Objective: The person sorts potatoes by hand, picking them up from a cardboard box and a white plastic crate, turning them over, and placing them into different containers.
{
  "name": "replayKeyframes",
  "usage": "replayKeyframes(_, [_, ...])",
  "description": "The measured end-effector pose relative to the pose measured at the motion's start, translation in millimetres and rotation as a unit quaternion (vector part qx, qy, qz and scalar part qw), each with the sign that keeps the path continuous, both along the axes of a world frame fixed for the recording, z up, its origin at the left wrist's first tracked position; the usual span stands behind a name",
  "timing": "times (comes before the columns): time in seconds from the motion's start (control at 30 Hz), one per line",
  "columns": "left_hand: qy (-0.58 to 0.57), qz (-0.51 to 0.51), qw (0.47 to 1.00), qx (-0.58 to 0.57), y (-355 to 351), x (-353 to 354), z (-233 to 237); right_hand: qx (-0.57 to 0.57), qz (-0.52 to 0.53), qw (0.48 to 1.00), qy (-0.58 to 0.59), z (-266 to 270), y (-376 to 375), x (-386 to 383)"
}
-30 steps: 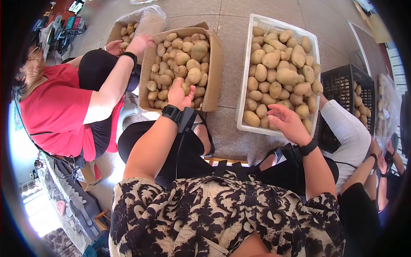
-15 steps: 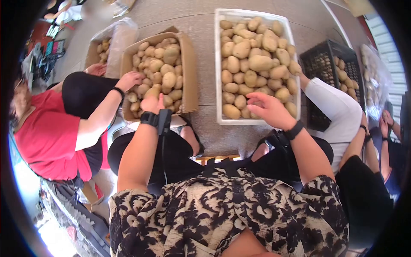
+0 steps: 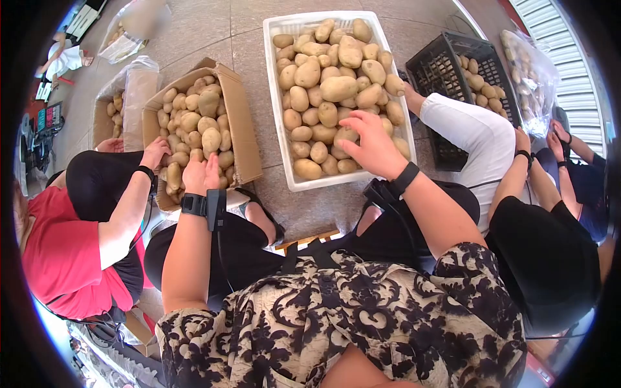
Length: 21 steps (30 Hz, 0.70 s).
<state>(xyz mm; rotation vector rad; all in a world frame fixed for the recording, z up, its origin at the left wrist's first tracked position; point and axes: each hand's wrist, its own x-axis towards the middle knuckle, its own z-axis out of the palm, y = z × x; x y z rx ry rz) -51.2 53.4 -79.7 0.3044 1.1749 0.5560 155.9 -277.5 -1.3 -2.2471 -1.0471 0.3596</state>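
I am logging the right hand point(image 3: 370, 147) resting slack, spread fingers on a potato point(image 3: 345, 135) directly beneath, in the white crate point(image 3: 323, 183) — left hand point(image 3: 200, 173) over the cardboard box point(image 3: 243, 137), grasp indeterminate.

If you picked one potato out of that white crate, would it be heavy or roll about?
Likely firm and heavy for its size; each potato looks solid. Its rounded shape would probably roll, though neighbours and the white crate walls hem it in.
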Motion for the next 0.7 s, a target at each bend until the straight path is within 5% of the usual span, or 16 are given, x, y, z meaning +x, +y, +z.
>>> replayKeyframes(0.17, [-0.048,-0.109,0.991,-0.055,-45,34,46,-0.037,-0.039,0.995,-0.082,3,-9,9])
replayKeyframes(0.27, [-0.059,-0.173,0.982,-0.049,-59,45,57,-0.205,-0.092,0.971,-0.076,10,-21,15])
replayKeyframes(0.7, [-0.066,-0.264,0.96,-0.067,-88,70,56,-0.193,-0.035,0.979,-0.061,-21,-26,30])
